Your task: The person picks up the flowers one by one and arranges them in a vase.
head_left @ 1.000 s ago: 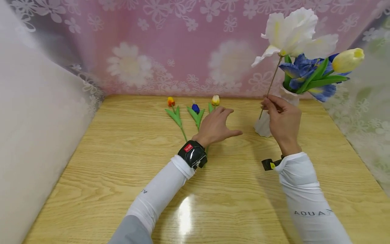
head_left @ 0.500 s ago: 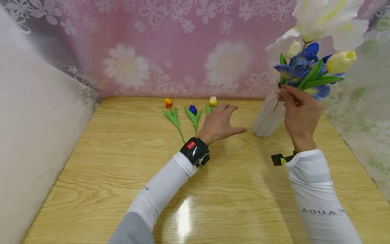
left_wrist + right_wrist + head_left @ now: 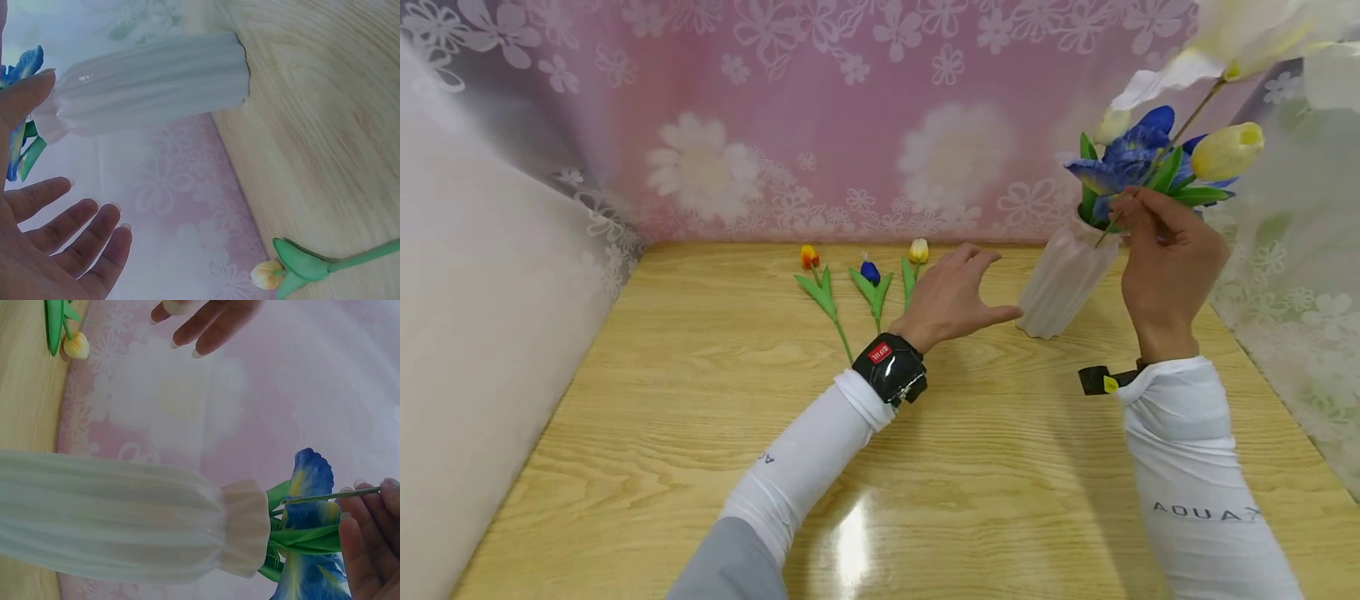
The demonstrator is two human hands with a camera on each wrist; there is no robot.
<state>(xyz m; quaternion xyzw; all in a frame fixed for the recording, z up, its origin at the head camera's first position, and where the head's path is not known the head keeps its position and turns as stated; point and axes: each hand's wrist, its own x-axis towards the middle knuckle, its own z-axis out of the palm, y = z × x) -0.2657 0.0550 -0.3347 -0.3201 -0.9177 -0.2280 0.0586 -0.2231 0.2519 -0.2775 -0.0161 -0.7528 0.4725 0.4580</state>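
My right hand (image 3: pixel 1172 262) pinches the thin stem (image 3: pixel 331 495) of a large white iris (image 3: pixel 1262 42), whose bloom runs past the top of the head view. The stem's lower end points at the mouth of a white fluted vase (image 3: pixel 1063 279). In that vase stand a blue iris (image 3: pixel 1120 158), a pale yellow tulip (image 3: pixel 1228 151) and green leaves. My left hand (image 3: pixel 951 292) hovers left of the vase, fingers spread and thumb apart, holding nothing. Beneath it lies a cream tulip (image 3: pixel 918 251), partly hidden by the hand and wrist.
An orange tulip (image 3: pixel 809 257) and a blue tulip (image 3: pixel 870 272) lie on the wooden table (image 3: pixel 700 433), left of my left hand. Behind the table hangs a pink flowered curtain (image 3: pixel 835 125). White walls of cloth flank both sides.
My right hand has moved right and up with the white iris, bringing its stem over the vase mouth, and the bloom now leans right. The left hand has shifted slightly right, still spread.
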